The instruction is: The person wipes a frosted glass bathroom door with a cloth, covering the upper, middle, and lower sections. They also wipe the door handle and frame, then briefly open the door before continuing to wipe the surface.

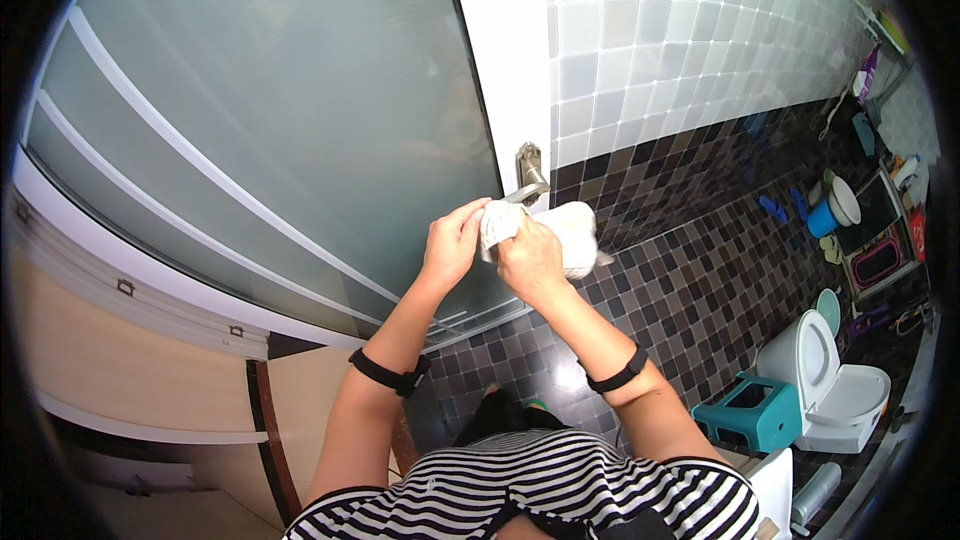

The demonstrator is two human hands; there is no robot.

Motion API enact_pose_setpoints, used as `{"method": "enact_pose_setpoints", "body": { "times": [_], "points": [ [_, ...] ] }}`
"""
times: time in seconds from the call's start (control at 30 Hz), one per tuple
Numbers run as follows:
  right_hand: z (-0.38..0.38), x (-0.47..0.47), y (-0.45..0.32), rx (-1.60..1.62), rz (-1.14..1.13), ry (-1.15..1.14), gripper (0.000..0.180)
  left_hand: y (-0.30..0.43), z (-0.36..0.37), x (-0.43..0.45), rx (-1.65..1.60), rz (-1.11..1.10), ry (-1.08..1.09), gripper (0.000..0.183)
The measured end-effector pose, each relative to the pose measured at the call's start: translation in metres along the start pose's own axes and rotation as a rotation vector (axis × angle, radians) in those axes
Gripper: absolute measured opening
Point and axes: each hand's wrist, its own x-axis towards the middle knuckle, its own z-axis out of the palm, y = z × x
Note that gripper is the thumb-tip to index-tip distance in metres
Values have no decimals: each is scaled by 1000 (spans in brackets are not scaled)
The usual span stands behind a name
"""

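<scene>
In front of me is a door with a frosted glass panel [300, 89] and a white frame [502, 37]. A metal lever handle [531, 176] sits on that frame. My right hand [531, 258] grips a white cloth [574, 236], part of which hangs to the right of the fingers. The cloth covers the free end of the lever. My left hand [452, 243] is at the left side of the cloth, its fingertips touching the bunched part. How firmly the left fingers pinch it is hard to see.
At the right stand a white toilet [817, 367] with its lid up and a teal plastic stool [750, 412]. Farther back are a blue bucket [823, 219], a white basin [845, 201] and blue slippers [772, 208] on the dark tiled floor [660, 292]. A tiled wall [637, 52] runs beside the door.
</scene>
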Motion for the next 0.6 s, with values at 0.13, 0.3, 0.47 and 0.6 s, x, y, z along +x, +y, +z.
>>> {"method": "enact_pose_setpoints", "body": {
  "times": [0.13, 0.3, 0.47, 0.6],
  "points": [
    [1, 2, 13, -11, 32, 77, 13, 0, -3, 1, -102, -28, -57, 30],
    [7, 10, 14, -41, 46, -53, 26, -1, -7, 3, -88, -84, -102, 32],
    [13, 1, 19, -28, 129, 85, 31, -1, -11, 6, -104, -38, -144, 32],
    [-3, -14, 73, 20, 378, 26, 22, 4, -17, 6, -97, -3, -191, 32]
  ]
}}
